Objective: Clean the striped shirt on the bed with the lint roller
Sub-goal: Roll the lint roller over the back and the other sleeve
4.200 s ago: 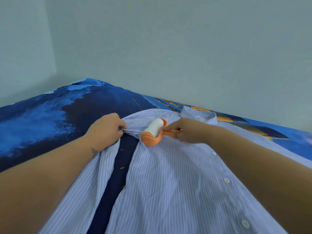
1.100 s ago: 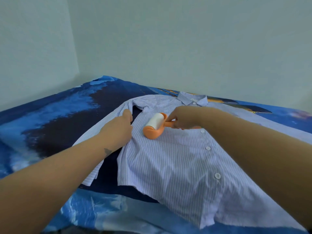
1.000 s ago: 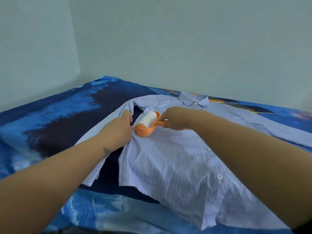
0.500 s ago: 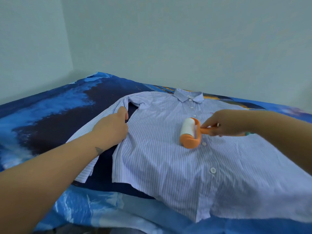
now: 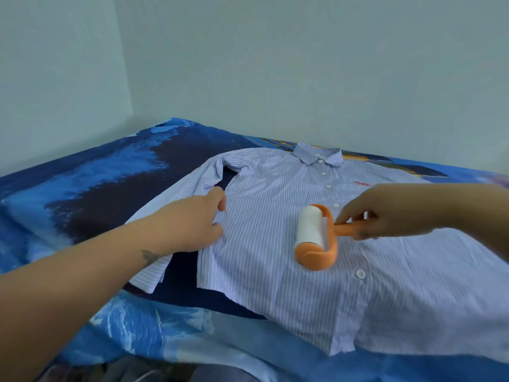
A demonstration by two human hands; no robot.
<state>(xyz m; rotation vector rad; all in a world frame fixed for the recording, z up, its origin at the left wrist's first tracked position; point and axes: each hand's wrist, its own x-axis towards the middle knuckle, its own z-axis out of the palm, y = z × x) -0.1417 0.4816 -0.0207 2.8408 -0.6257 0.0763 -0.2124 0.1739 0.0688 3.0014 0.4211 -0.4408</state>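
A pale blue striped shirt (image 5: pixel 270 205) lies buttoned and face up on the bed, collar toward the wall. My right hand (image 5: pixel 385 213) grips the orange handle of the lint roller (image 5: pixel 311 232), whose white roll rests on the shirt's front beside the button line. My left hand (image 5: pixel 190 224) presses down on the shirt's left side seam near the armpit, fingers bunching the cloth where the sleeve meets the body.
The bed is covered by a blue patterned sheet (image 5: pixel 115 188) and fills the corner between two pale walls (image 5: pixel 275 64). The shirt's hem reaches close to the near edge of the bed (image 5: pixel 248 351). Something dark lies below that edge.
My right hand has carried the roller from the shirt's left side near my left hand across to the button line and slightly nearer me. My left hand has stayed on the side seam.
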